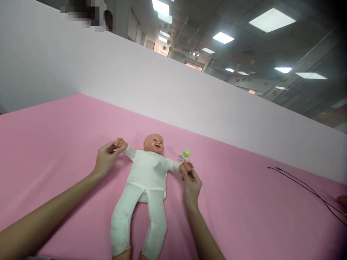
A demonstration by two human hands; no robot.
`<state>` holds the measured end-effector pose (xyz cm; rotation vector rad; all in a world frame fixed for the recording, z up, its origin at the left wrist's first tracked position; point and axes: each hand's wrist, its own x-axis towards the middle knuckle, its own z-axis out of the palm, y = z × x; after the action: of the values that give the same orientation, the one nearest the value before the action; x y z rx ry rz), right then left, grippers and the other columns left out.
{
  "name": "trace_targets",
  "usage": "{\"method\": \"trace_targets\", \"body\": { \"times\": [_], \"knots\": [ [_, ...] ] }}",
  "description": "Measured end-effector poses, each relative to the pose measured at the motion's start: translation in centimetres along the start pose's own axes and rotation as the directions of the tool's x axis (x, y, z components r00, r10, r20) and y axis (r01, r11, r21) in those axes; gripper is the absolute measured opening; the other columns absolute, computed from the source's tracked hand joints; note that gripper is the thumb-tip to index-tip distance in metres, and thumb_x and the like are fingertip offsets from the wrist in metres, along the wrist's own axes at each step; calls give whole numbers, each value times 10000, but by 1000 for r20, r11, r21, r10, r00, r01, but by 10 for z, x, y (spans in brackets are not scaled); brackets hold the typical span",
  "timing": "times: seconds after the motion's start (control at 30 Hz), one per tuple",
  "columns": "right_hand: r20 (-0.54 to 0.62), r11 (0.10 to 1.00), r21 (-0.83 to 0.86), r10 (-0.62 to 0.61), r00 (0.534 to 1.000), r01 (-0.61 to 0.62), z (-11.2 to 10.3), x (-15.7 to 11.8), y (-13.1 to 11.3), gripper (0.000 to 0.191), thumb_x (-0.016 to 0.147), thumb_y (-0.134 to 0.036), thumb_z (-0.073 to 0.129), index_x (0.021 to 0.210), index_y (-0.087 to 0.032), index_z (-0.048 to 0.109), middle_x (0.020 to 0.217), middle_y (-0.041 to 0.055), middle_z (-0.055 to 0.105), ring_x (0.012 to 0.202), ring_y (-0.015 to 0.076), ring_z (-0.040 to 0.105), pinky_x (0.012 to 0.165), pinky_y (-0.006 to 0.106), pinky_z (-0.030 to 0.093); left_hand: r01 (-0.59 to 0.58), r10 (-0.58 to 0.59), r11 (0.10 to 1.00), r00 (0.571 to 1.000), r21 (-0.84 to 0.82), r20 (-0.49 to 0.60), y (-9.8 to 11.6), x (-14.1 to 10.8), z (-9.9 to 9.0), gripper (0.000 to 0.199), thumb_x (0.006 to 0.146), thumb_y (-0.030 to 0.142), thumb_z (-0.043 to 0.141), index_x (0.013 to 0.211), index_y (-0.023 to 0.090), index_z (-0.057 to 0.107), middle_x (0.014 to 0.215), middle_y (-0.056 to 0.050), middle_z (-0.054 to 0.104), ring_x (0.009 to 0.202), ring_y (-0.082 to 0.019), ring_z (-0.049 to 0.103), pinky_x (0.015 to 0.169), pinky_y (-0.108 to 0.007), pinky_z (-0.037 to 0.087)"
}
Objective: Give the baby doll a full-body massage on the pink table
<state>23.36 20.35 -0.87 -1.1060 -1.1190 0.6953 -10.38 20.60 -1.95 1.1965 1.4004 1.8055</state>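
Note:
A baby doll [149,169] in a white top and white trousers lies on its back, its head toward the far wall and its arms stretched out sideways. My left hand [106,156] is closed on the doll's hand at the left of the view. With thumb and fingers, my right hand [192,186] grips the doll's other hand at the right. Just beyond that hand lies a small bottle [184,156] with a green cap and a printed label. The doll's feet run out of view at the bottom edge.
Pink cloth [238,202] covers the surface under the doll. A white partition [168,94] stands along the back and left. Thin dark cables [300,186] lie at the right. Beyond the partition, ceiling lights and hanging paper decorations show, with a blurred-out patch at upper left.

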Motion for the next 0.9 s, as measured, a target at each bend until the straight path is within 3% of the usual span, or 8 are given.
{"method": "trace_targets", "body": {
  "times": [0.13,0.23,0.3,0.43,0.5,0.57,0.73,0.9],
  "knots": [
    [474,822,-178,-410,779,541,18,-30,-2,224,932,-236,676,1135,-249,769,1101,79,758,1006,239,698,888,390,579,-478,416,868,847,134,330,9,-30,16,178,914,290,713,1077,234,760,1072,-55,776,975,-223,713,851,-338,575],
    [663,711,-157,-439,606,686,25,-42,3,302,983,-148,577,1199,-280,743,1111,76,754,963,223,690,836,386,582,-714,582,697,619,69,528,3,-43,21,219,946,207,673,1153,241,735,1118,-70,769,1054,-225,704,894,-364,583],
    [698,699,-147,-428,575,700,27,-45,5,312,989,-137,560,1194,-284,745,1108,73,754,941,220,678,810,385,576,-737,582,674,574,54,576,-1,-47,23,227,956,188,659,1166,244,724,1116,-71,764,1060,-220,696,878,-364,589],
    [564,861,-123,-348,749,493,23,-33,8,202,947,-208,653,1103,-254,772,1107,74,743,1008,227,680,880,379,572,-572,453,814,734,101,506,0,-43,20,166,933,263,694,1090,246,746,1067,-70,764,993,-223,699,816,-351,592],
    [325,969,-80,-196,925,233,15,-17,12,153,896,-289,734,1031,-229,775,1036,60,737,932,203,681,830,337,576,-361,302,923,893,131,335,0,-32,15,189,897,348,736,1047,233,752,1026,-71,762,926,-222,704,746,-326,586],
    [61,997,62,46,997,-49,2,2,19,248,846,-380,786,1030,-217,760,885,18,703,720,137,624,658,264,550,-124,112,988,986,96,120,-5,-17,5,282,839,429,781,1009,208,745,980,-75,754,881,-225,704,713,-315,579],
    [-114,873,369,383,917,-319,-25,33,34,429,695,-430,881,1022,-204,719,670,-71,531,479,53,364,412,172,353,297,-311,944,947,-141,-85,-26,21,-19,487,717,527,844,978,132,731,962,-102,736,839,-222,705,732,-332,591],
    [-47,966,208,165,985,-152,-8,9,13,386,788,-420,824,1079,-191,715,847,3,663,617,98,545,556,220,493,133,-137,990,986,-47,-93,-11,12,-11,396,766,497,815,969,168,730,949,-71,735,846,-214,704,730,-313,587]
  ]
}}
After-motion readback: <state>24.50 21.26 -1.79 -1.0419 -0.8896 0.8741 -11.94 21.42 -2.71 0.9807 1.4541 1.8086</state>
